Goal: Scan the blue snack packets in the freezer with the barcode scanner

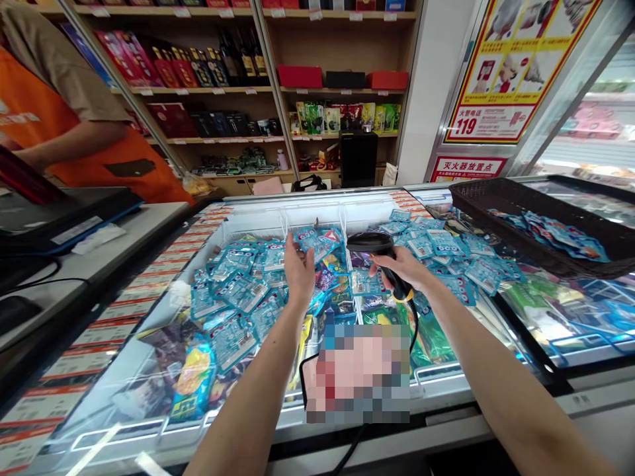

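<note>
Head view: we have our left hand [299, 271] open, fingers spread and palm turned forward, hovering over a heap of pale blue foil snack packets [243, 291] in a glass-sided chest freezer [436, 378]. Our right hand [403, 268] is clenched around a black pistol-grip barcode scanner [380, 246], which has a yellow collar [407, 295] and a thin black cable [413, 324] trailing down. We see the scanner's long axis running from the handle at lower right up to the nose at upper left, so the nose aims left, across the gap toward the left hand. The nearest blue foil packet [311, 241] lies just beyond the left fingertips [296, 246], so the left hand is the closer one; we cannot tell whether they touch. The scanner nose is further off, to that packet's right. A pixelated patch [362, 373] hides something at the freezer's near edge. A dark woven plastic basket [536, 218] sits at right, and a co-worker in an orange apron [119, 173] stands at far left, by wooden shelves [322, 89].
</note>
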{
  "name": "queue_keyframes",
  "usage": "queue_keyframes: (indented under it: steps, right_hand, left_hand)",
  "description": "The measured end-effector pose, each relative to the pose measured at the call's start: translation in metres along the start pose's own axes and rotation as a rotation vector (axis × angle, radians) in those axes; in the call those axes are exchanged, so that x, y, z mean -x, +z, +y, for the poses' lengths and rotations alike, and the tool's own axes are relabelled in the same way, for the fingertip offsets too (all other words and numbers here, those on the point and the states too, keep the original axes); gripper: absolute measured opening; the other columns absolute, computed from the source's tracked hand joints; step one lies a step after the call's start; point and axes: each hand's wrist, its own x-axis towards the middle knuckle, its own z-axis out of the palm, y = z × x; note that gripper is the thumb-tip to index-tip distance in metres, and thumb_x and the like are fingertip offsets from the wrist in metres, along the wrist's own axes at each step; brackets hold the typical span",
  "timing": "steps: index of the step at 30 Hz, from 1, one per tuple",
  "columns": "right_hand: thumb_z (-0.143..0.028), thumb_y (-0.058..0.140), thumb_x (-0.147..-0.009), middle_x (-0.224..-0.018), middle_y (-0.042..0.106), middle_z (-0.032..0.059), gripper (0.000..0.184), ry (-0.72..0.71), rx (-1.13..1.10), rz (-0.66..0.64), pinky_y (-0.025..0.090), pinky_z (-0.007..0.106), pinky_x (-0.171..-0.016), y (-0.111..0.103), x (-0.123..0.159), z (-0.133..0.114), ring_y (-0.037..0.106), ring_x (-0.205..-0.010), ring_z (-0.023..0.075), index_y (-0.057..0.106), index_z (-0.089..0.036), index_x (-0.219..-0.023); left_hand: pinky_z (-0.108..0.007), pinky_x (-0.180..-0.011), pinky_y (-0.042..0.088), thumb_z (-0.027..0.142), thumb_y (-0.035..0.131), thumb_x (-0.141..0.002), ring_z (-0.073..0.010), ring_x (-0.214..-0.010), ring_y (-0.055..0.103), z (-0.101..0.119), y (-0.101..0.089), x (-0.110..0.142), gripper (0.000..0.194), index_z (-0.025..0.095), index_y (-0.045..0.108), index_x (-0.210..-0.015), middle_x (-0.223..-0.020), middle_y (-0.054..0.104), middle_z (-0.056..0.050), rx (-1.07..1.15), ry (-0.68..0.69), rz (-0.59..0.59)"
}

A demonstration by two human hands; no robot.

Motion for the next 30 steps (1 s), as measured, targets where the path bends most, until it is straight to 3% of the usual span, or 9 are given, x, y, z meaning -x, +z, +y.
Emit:
queue_keyframes:
  steps: [4,9,11,15,18,24,27,30]
  right_hand:
    - [-0.048,0.058,-0.079,-0.061,0.067,0.0038,0.033,0.013,-0.044,0.041,0.041,0.024,-0.037,-0.006,-0.003,0.008,0.056,-0.038,0.0139,0.060,-0.017,-0.089]
    - [-0.047,0.060,-0.078,-0.065,0.069,0.0061,0.032,0.026,-0.095,0.063,0.041,0.024,-0.035,-0.012,-0.005,0.012,0.056,-0.038,0.0143,0.060,-0.016,-0.088]
    - [-0.046,0.060,-0.078,-0.067,0.069,0.0069,0.032,0.026,-0.119,0.064,0.041,0.024,-0.035,-0.015,-0.005,0.011,0.056,-0.038,0.0141,0.060,-0.015,-0.088]
    - [-0.043,0.060,-0.078,-0.069,0.070,0.0072,0.030,0.013,-0.160,0.085,0.043,0.024,-0.035,-0.017,-0.003,0.009,0.057,-0.039,0.0138,0.059,-0.015,-0.088]
    - [-0.042,0.060,-0.078,-0.069,0.070,0.0073,0.029,-0.004,-0.176,0.090,0.044,0.024,-0.035,-0.017,-0.002,0.007,0.056,-0.039,0.0135,0.059,-0.015,-0.087]
    - [-0.044,0.060,-0.078,-0.067,0.070,0.0070,0.030,0.026,-0.153,0.088,0.043,0.024,-0.036,-0.016,-0.002,0.005,0.055,-0.038,0.0129,0.059,-0.015,-0.087]
    - [-0.045,0.060,-0.078,-0.069,0.070,0.0078,0.031,0.033,-0.134,0.095,0.042,0.023,-0.036,-0.016,-0.001,0.005,0.055,-0.039,0.0126,0.059,-0.015,-0.087]
    - [-0.044,0.060,-0.077,-0.072,0.070,0.0083,0.031,0.019,-0.124,0.084,0.041,0.024,-0.034,-0.015,-0.001,0.005,0.055,-0.039,0.0126,0.059,-0.015,-0.088]
  left_hand:
    - [-0.037,-0.085,0.045,0.028,0.049,-0.087,-0.0201,-0.092,0.052,0.006,-0.014,-0.005,0.060,0.017,0.028,-0.143,-0.116,0.047,-0.015,-0.219,0.095,0.096]
    - [-0.051,-0.098,0.033,0.021,0.050,-0.085,-0.0309,-0.116,0.044,0.013,-0.030,-0.011,0.045,0.015,0.049,-0.129,-0.125,0.045,-0.020,-0.482,0.121,0.188]
    - [-0.050,-0.098,0.032,0.026,0.049,-0.087,-0.0300,-0.115,0.045,0.020,-0.027,-0.009,0.035,0.018,0.056,-0.120,-0.122,0.052,-0.016,-0.488,0.220,0.045]
    - [-0.041,-0.095,0.038,0.038,0.042,-0.092,-0.0226,-0.106,0.055,0.037,-0.004,0.006,0.032,0.022,0.064,-0.107,-0.109,0.065,-0.007,-0.345,0.495,-0.587]
    - [-0.042,-0.096,0.037,0.052,0.047,-0.087,-0.0247,-0.111,0.053,0.045,0.011,0.017,0.044,0.023,0.061,-0.117,-0.116,0.064,-0.007,-0.312,0.544,-0.784]
    - [-0.045,-0.092,0.038,0.057,0.059,-0.077,-0.0291,-0.106,0.053,0.037,0.014,0.018,0.055,0.026,0.058,-0.122,-0.114,0.061,-0.010,-0.319,0.474,-0.796]
    - [-0.044,-0.087,0.042,0.054,0.066,-0.071,-0.0299,-0.100,0.055,0.028,0.013,0.015,0.055,0.022,0.060,-0.116,-0.105,0.060,-0.012,-0.268,0.334,-0.743]
    - [-0.039,-0.077,0.046,0.051,0.068,-0.071,-0.0258,-0.084,0.059,0.020,0.011,0.014,0.052,0.020,0.058,-0.110,-0.094,0.060,-0.010,-0.133,0.110,-0.590]
